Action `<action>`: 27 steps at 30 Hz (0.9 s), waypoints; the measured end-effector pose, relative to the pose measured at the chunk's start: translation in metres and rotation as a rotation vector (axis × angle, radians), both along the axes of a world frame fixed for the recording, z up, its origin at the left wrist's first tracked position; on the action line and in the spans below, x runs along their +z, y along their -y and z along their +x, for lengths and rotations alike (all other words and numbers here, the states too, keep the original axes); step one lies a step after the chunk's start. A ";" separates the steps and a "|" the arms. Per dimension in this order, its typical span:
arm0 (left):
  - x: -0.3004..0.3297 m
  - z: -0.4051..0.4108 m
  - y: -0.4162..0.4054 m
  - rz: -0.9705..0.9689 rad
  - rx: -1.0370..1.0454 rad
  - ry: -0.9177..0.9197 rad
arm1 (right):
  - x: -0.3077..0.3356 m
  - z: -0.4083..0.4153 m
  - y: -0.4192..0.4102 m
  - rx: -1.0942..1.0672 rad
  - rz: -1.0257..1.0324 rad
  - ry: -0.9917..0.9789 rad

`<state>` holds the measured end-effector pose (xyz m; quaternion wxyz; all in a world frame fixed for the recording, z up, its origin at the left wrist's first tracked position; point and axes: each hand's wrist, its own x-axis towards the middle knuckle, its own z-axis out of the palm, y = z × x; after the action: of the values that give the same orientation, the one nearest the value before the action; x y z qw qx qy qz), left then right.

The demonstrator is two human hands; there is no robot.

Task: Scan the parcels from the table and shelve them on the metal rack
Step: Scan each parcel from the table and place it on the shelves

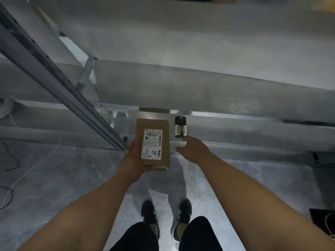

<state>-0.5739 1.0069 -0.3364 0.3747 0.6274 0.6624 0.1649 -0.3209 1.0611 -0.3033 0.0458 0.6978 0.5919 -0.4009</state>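
Your left hand is gripping the parcel; your loose, empty right hand is nearing the scanner: keep the label up.

Left hand holds parcel; right hand near scanner.

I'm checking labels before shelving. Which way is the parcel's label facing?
Up, toward the camera. The white label with barcode and handwriting shows on top of the parcel, which lies flat in the left hand.
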 end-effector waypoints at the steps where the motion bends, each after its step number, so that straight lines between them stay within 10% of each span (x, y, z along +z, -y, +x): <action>1: -0.005 -0.002 -0.002 -0.003 0.009 0.005 | -0.006 -0.003 -0.002 -0.013 0.008 0.008; 27: -0.258 -0.002 -0.172 0.367 -0.007 0.058 | -0.297 -0.011 -0.155 -0.106 0.254 0.386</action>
<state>-0.5759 1.1784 -0.5940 0.2734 0.6826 0.6078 0.2999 -0.3317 1.2163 -0.5999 0.0488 0.7918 0.5804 -0.1840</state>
